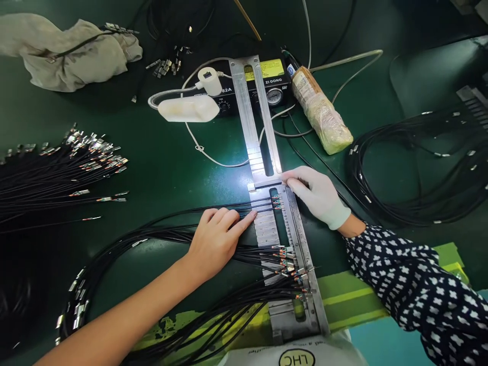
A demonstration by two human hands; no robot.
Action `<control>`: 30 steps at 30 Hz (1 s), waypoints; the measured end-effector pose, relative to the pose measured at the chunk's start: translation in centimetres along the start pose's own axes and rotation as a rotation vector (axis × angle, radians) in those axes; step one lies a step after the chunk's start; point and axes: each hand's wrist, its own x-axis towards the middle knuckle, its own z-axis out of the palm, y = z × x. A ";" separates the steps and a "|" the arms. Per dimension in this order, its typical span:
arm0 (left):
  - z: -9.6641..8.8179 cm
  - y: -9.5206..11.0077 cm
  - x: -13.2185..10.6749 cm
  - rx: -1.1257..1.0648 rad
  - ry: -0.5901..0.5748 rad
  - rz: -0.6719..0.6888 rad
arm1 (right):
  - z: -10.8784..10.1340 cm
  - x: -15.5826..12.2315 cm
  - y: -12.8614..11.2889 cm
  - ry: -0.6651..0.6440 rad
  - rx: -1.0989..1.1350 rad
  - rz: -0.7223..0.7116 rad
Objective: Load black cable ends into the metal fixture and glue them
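- While the left hand (213,244) lies bare and palm down over the cables (168,233), one finger reaches the jig's left edge; I cannot tell whether it grips any cable.
- Gloved in white, the right hand (316,195) has its thumb and fingertips drawn together at the frame's lower right corner — whether they pinch the metal, I cannot tell.
- Between the hands runs the jig (267,229), a long grooved metal plate; a few cables cross it below the right fingertips, their coloured wire ends in a row.
- Nearer the person than the left hand, thicker groups of cables cross the jig, ends bunched along its right side.
- Beyond both hands, the frame (246,117) slants away and overlaps the black box (280,89) in view; the white lamp (188,109) is left of it.
- Farther past the right hand lies a wrapped pack (324,114) — tilted, just beside the box.
- Well left of the left hand is a bundle (41,178) with metal ends; a cloth (80,56) lies beyond it.
- Right of the right hand rests a black coil (357,173).
- Below the hands, a bag (263,356) meets the jig's near end.
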 end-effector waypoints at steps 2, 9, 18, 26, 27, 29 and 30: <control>-0.7 0.5 -0.2 -0.104 -0.034 -0.011 | -0.1 -0.7 -0.1 0.017 0.010 0.022; -2.5 2.1 -0.9 -0.711 -0.357 -0.260 | -0.9 -3.3 -0.2 0.003 -0.011 0.058; -1.6 1.1 1.2 -0.706 -0.027 -0.349 | -0.9 -2.9 -0.1 -0.001 -0.006 0.069; -2.5 0.6 1.1 -0.703 -0.184 -0.065 | -1.2 -2.8 -0.1 -0.025 0.007 0.060; -2.7 0.6 0.7 -0.702 -0.207 -0.039 | -1.2 -2.8 -0.2 -0.030 0.005 0.060; -2.8 0.5 -0.1 -0.622 -0.184 -0.049 | -1.2 -2.8 -0.2 -0.033 -0.003 0.057; -2.7 0.4 -0.4 -0.567 -0.161 -0.069 | -1.2 -2.8 -0.2 -0.031 -0.008 0.057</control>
